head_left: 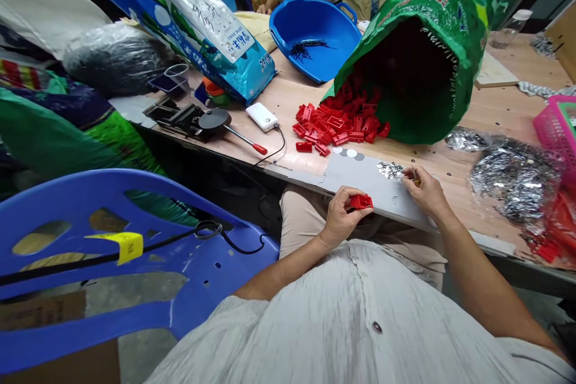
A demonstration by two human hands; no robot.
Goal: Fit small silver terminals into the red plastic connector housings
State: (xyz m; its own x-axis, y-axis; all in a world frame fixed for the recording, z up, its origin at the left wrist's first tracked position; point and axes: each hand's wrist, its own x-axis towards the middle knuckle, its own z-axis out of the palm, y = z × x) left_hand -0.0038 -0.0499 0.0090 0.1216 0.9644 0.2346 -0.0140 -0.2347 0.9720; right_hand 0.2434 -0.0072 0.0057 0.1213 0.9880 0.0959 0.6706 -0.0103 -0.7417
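Note:
My left hand (342, 214) is closed around a small red plastic piece (361, 201), held just off the table's front edge above my lap. My right hand (423, 189) rests on the grey mat (360, 177), fingers pinched on something small I cannot make out, right beside a little heap of shiny metal bits (389, 170). Beyond the mat, several more red plastic pieces (338, 123) spill from the mouth of a green woven sack (432, 42) lying on its side.
A blue basin (315, 36) with dark parts stands at the back, another person seated behind it. A white power bank (262, 116), a black hand tool with red-tipped handle (198, 120), silver bags (513, 177), a pink basket (558, 126) and a blue plastic chair (135, 252) surround me.

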